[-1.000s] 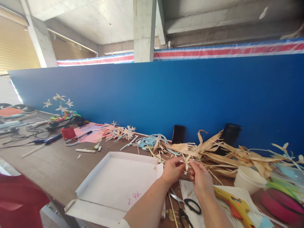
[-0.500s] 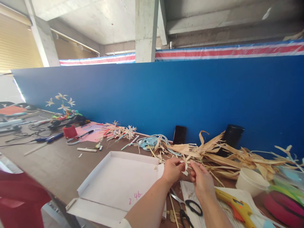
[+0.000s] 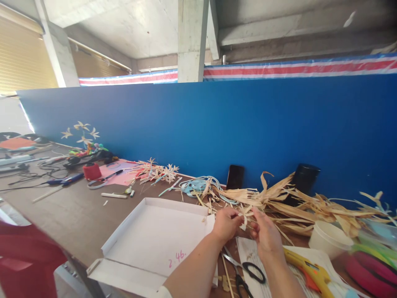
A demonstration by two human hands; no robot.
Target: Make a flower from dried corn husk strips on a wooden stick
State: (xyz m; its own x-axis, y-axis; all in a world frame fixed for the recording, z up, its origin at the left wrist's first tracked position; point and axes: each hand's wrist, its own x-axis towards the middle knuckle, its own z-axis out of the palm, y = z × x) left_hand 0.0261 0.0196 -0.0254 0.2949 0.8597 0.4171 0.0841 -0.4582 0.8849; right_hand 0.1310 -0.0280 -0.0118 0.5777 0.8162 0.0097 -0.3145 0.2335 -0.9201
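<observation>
My left hand (image 3: 226, 224) and my right hand (image 3: 267, 236) meet over the table's near edge, both pinching a small flower of dried husk strips (image 3: 246, 214) between their fingertips. Behind the hands a pile of dried corn husks (image 3: 291, 203) stretches to the right. Black-handled scissors (image 3: 245, 273) lie just under my wrists, and a yellow glue gun (image 3: 312, 271) lies to the right of my right forearm.
A shallow white cardboard box lid (image 3: 155, 240) lies to the left of my hands. A white cup (image 3: 327, 239), light blue ribbon (image 3: 195, 185), finished husk flowers (image 3: 158, 170), a red spool (image 3: 92, 171), two dark phones (image 3: 235, 176) and a blue partition (image 3: 217, 124) surround the brown table (image 3: 71, 215).
My hands have shifted slightly lower and to the right while still working the small husk piece; the view has drifted a little.
</observation>
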